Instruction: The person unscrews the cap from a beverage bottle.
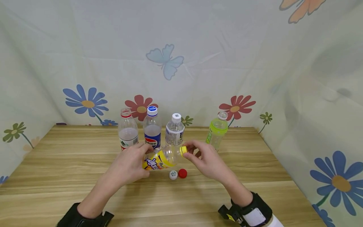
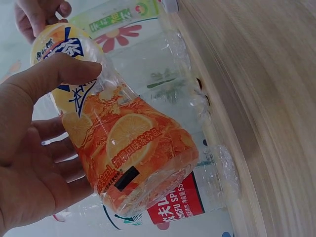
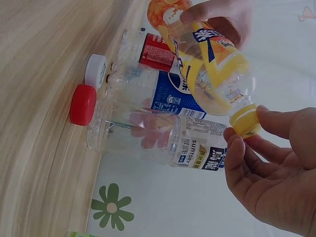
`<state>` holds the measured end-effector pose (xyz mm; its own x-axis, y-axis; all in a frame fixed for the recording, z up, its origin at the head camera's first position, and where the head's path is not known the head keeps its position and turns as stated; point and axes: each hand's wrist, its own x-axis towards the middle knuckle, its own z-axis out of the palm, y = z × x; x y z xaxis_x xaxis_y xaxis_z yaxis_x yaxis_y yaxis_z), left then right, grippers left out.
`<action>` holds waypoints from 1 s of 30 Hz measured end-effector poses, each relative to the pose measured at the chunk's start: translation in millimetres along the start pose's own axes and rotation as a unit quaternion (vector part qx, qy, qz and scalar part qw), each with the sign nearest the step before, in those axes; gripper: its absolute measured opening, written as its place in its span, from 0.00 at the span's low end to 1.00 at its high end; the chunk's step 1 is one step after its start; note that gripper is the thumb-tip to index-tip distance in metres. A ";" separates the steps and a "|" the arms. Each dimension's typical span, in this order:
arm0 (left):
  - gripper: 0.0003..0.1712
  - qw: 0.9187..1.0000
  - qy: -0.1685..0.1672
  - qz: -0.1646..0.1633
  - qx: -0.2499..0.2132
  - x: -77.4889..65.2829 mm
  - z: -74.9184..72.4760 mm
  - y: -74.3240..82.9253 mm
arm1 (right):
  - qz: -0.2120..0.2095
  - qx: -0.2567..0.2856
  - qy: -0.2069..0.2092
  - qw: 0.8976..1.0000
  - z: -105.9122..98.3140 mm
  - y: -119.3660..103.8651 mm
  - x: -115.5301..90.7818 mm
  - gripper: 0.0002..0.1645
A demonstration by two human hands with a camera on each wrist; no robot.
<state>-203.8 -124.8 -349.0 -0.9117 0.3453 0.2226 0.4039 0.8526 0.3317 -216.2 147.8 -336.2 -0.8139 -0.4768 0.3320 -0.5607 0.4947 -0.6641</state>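
Tea bottle (image 1: 162, 160): held up above the counter (image 1: 93, 151) between both hands, tilted well over, its neck slanting up toward the person's right; yellow at the shoulder, orange with lemon slices lower down.
Left hand (image 1: 129, 164): grip curled around the bottle's body, thumb across one side, fingers behind it.
Right hand (image 1: 206, 159): narrow grip, thumb and fingertip pinching the yellow cap (image 3: 245, 121).
Yellow cap: at the end of the tea bottle's neck; how tightly it sits, one cannot tell.
Loose caps: a white cap (image 1: 173, 175) and a red cap (image 1: 182, 173), just beside each other on the counter, below the tea bottle in the head view.
Row behind: from the left, a red-labelled water bottle (image 1: 128, 130) with an open neck, a blue-labelled cola bottle (image 1: 152, 130) with its cap on, and an oolong bottle (image 1: 174, 130) topped by a white cap, all upright and near one another.
Farther right: a green-labelled bottle (image 1: 217, 132), upright, apart from that row, partly hidden by the right hand.
Wrists: black straps (image 1: 256, 203) on both.
Backdrop: pale cloth (image 1: 113, 72) printed with flowers and butterflies.
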 end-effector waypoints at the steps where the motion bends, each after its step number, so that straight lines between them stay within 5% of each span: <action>1: 0.37 1.000 0.000 0.000 0.000 -0.1 0.0 0.0 | -0.003 0.000 0.000 1.000 0.1 0.1 -0.1 0.14; 16: 0.37 1.000 -0.011 -0.007 -0.005 -0.4 0.7 -0.3 | -0.064 -0.009 0.030 0.997 2.5 2.2 1.5 0.20; 30: 0.37 1.000 -0.019 -0.013 -0.013 0.2 1.2 0.1 | -0.023 -0.001 0.042 0.999 3.2 2.5 1.3 0.21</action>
<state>-204.0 -124.1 -350.0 -0.9242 0.3372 0.1792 0.3806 0.8514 0.3609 -218.2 146.1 -339.6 -0.7973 -0.4363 0.4171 -0.5978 0.4750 -0.6458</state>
